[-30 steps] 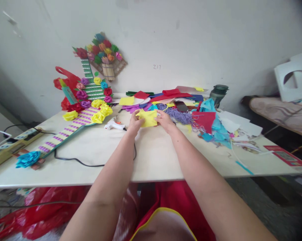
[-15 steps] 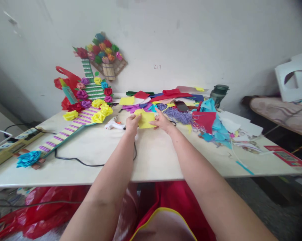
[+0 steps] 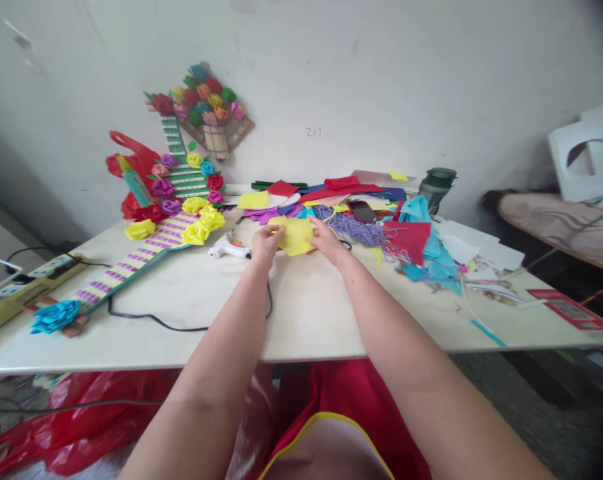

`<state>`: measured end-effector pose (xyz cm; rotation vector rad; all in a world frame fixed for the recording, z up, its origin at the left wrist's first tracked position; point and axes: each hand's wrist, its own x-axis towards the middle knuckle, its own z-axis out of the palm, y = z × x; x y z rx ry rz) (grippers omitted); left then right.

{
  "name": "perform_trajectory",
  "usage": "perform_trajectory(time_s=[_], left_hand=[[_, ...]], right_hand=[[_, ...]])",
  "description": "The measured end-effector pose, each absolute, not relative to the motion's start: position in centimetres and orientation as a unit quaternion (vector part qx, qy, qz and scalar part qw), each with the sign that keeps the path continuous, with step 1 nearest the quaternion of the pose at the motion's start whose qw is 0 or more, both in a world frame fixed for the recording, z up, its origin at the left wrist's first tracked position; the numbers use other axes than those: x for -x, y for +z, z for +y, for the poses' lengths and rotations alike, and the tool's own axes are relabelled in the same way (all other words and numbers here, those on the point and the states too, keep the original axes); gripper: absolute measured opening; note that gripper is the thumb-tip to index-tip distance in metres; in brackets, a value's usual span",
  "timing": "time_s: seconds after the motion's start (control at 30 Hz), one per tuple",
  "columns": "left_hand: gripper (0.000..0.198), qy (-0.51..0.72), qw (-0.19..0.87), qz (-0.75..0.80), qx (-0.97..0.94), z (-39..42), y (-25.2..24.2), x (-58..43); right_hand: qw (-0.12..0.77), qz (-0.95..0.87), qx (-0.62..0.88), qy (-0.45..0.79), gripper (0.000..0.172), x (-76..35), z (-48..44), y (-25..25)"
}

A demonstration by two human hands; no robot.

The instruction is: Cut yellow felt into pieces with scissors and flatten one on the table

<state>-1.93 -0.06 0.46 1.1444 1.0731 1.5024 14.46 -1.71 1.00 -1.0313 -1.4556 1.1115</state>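
Note:
A yellow square of paper or thin cloth (image 3: 298,237) is stretched between my two hands, above the white table. My left hand (image 3: 266,243) pinches its left edge between thumb and fingers. On the opposite side my right hand (image 3: 326,241) grips the right edge. A white hot glue gun (image 3: 229,247) lies just left of my left hand, its black cord (image 3: 166,325) curving across the tabletop. Behind the yellow square, a heap of purple yarn strands (image 3: 351,228) and a pile of coloured sheets (image 3: 281,201) lie toward the wall.
Left stands a guitar-shaped craft (image 3: 146,257) covered with paper flowers. A power strip (image 3: 36,283) sits at the left edge. To the right are blue and red scraps (image 3: 406,241), white papers (image 3: 481,248) and a dark bottle (image 3: 437,187). A phone (image 3: 362,211) rests among the sheets.
The yellow square is turned a little and now faces me more fully between my hands. Both hands stay in nearly the same place.

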Motion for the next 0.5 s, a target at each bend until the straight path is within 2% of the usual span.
perform_trajectory(time_s=[0.13, 0.5], left_hand=[[0.032, 0.612, 0.453, 0.438, -0.478, 0.05, 0.36, 1.87], [0.039, 0.635, 0.516, 0.36, -0.449, -0.31, 0.42, 2.03]], right_hand=[[0.509, -0.58, 0.425, 0.472, 0.071, -14.61, -2.01, 1.27], [0.537, -0.491, 0.499, 0.47, 0.03, -14.72, -1.42, 1.42]])
